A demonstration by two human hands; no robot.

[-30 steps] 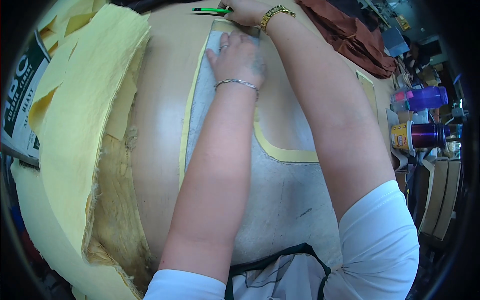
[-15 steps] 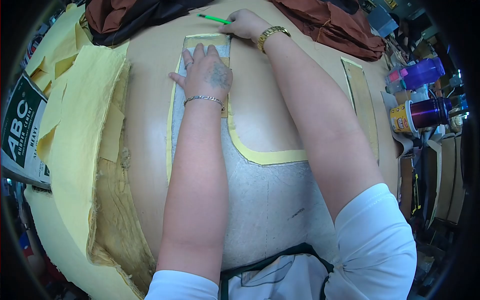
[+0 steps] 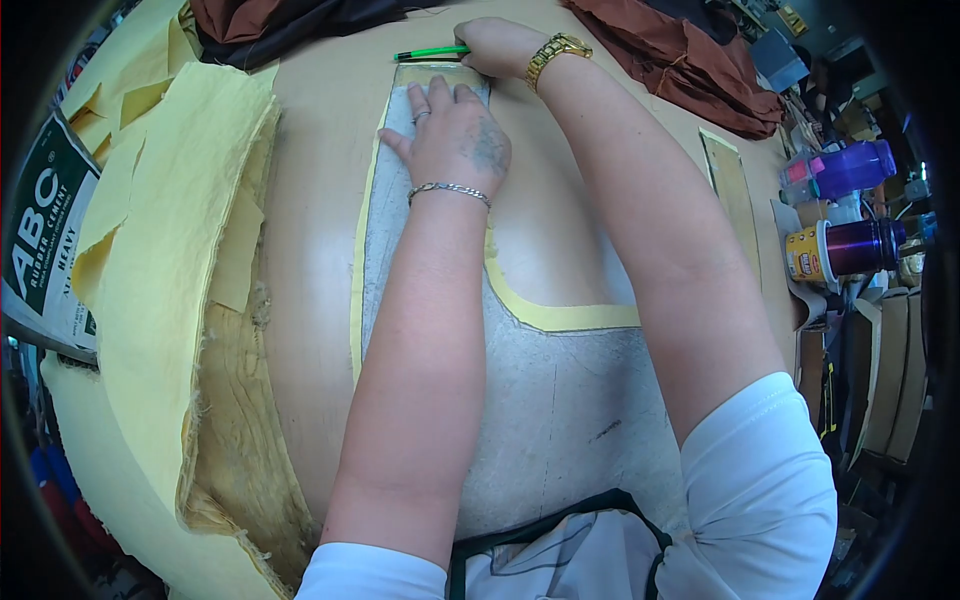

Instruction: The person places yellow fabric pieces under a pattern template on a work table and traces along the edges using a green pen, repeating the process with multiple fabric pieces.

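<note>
A grey flat template (image 3: 560, 410) lies over a yellow sheet, whose edge (image 3: 560, 318) shows along its curved cut-out. My left hand (image 3: 455, 135), with a ring and a chain bracelet, rests flat with fingers apart on the template's narrow upper arm. At that arm's far end, my right hand (image 3: 505, 47) is closed around a green pencil (image 3: 428, 53). The pencil lies almost level, its dark end pointing left; the end inside my hand is hidden. My right forearm crosses above part of the cut-out.
Stacked yellow sheets (image 3: 170, 250) and a rubber cement can (image 3: 50, 240) stand left. Dark and brown fabric (image 3: 690, 60) lies at the table's far side. A narrow strip (image 3: 735, 190), a purple bottle (image 3: 855, 168) and a yellow tub (image 3: 808, 254) are on the right.
The view has shifted slightly, moving the table rightward in the picture. My left hand sits a little farther up the template arm. The pencil has turned closer to level.
</note>
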